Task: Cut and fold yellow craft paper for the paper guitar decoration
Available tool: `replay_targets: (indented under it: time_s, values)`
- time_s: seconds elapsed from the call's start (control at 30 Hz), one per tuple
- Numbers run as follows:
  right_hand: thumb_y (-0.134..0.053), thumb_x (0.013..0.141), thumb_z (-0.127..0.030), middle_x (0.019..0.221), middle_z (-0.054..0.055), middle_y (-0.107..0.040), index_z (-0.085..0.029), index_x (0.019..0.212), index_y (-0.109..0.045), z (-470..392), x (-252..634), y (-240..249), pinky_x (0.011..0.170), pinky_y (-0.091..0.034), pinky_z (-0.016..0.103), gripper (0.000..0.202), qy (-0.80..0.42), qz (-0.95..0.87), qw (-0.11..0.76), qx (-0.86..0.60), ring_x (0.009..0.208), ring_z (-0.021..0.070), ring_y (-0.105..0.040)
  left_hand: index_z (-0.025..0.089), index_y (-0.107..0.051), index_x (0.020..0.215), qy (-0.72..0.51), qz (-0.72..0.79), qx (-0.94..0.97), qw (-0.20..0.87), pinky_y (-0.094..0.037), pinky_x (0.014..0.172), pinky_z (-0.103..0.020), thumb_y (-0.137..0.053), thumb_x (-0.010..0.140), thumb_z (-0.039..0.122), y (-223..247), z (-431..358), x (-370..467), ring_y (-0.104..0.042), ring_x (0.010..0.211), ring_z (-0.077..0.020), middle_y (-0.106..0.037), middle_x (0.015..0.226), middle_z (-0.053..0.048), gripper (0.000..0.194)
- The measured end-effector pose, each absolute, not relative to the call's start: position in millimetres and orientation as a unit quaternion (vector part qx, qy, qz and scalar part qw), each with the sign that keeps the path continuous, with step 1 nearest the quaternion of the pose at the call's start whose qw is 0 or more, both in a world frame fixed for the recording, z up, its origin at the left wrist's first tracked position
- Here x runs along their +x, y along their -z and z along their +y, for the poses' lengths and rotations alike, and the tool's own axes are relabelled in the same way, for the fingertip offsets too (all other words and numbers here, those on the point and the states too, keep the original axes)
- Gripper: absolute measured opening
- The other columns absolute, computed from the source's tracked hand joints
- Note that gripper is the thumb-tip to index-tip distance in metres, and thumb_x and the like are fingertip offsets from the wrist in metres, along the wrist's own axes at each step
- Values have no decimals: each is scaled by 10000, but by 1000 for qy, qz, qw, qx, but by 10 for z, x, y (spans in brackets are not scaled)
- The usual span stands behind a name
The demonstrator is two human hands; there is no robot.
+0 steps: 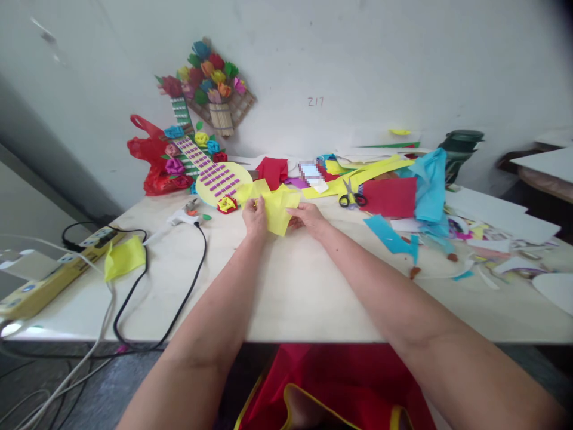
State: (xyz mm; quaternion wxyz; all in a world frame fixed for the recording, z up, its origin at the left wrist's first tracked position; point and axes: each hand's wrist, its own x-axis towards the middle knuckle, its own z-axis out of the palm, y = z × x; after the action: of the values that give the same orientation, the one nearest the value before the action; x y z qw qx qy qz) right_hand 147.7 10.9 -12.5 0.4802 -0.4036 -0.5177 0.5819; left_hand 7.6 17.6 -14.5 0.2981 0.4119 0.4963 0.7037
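Both hands hold thin yellow paper (pixel 278 214) above the middle of the table. My left hand (pixel 255 216) pinches its left side, with the fingers closed. On the right edge, my right hand (pixel 308 218) grips the same paper between thumb and fingers. Just behind and to the left lies a guitar-shaped craft piece (pixel 224 180) with purple strips. A red and yellow paper flower (pixel 227 204) rests at its lower edge, left of my left hand. Scissors (pixel 351 196) with black handles lie open to the right of my hands.
A white glue gun (pixel 183 217) with a black cable, a yellow power strip (pixel 58 276) and a yellow paper piece (pixel 125 258) are at left. Red paper (pixel 388 197), blue paper (pixel 430 185), scraps and a dark green bottle (pixel 461 150) occupy the right. Flower crafts (pixel 215 77) stand against the wall.
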Motion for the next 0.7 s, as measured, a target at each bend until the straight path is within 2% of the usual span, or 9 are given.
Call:
replay_targets:
  time_s: [0.1, 0.27, 0.43, 0.7]
  values:
    - [-575, 684, -169, 499, -5, -597, -137, 656, -562, 129, 1472, 136, 385, -401, 200, 45, -556, -510, 495, -430, 414, 100, -521, 160, -495, 692, -692, 481, 424, 333, -382, 501, -207, -563, 657, 411, 137, 152, 75, -495, 551, -98, -529, 609, 10, 262]
    - [-591, 646, -158, 513, -9, -598, -139, 654, -577, 144, 1520, 120, 415, -405, 220, 25, -545, -529, 490, -428, 423, 105, -514, 132, -573, 707, -614, 505, 484, 366, -351, 429, -207, -611, 594, 463, 85, 106, -37, -495, 498, -109, -551, 573, -7, 352]
    - [-627, 617, -183, 527, 4, -612, -136, 635, -590, 155, 1588, 117, 401, -382, 216, 63, -534, -577, 443, -431, 423, 108, -511, 125, -596, 618, -578, 500, 525, 374, -342, 422, -206, -634, 566, 475, 38, 64, -136, -473, 469, -101, -533, 514, -5, 355]
    - [-655, 604, -205, 520, 0, -606, -139, 625, -573, 151, 1630, 98, 410, -405, 221, 107, -543, -625, 385, -409, 431, 113, -523, 136, -565, 577, -544, 490, 579, 359, -330, 439, -193, -644, 569, 433, 92, 97, -170, -448, 471, -81, -526, 517, 9, 307]
